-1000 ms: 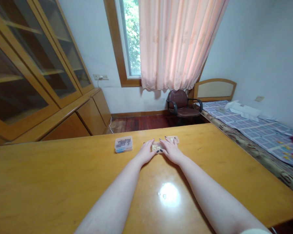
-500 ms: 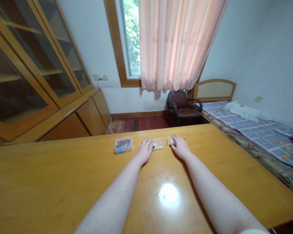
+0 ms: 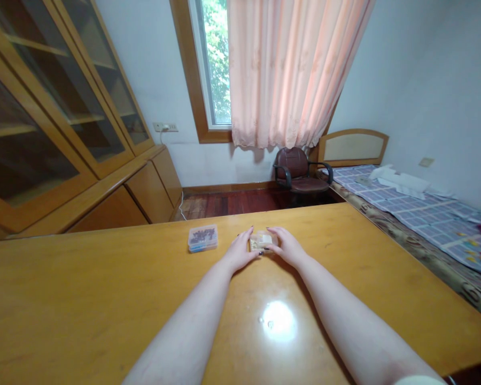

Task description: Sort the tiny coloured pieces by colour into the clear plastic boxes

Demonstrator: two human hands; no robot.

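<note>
A small clear plastic box [image 3: 254, 246] with pale little pieces inside sits near the far edge of the desk. My left hand [image 3: 237, 253] grips its left side, thumb along the near edge and fingertips at the far edge. From the right, my right hand [image 3: 288, 247] holds a clear lid [image 3: 266, 239] with a white label between thumb and fingers. The lid lies over the box, covering much of it; whether it is pressed down all round I cannot tell. Left of my hands stands another clear box [image 3: 202, 238] with dark reddish pieces and a blue strip low down.
The yellow wooden desk [image 3: 104, 299] spreads under both arms and reflects a bright light. Beyond it are a brown armchair [image 3: 300, 171], a pink curtain [image 3: 288, 69] and a glass-fronted cabinet [image 3: 64, 107]. A bed [image 3: 409, 208] stands on the right.
My right hand has moved left, bringing the lid from beside the box to over it. My left hand has shifted from over the box's left part to its left side.
</note>
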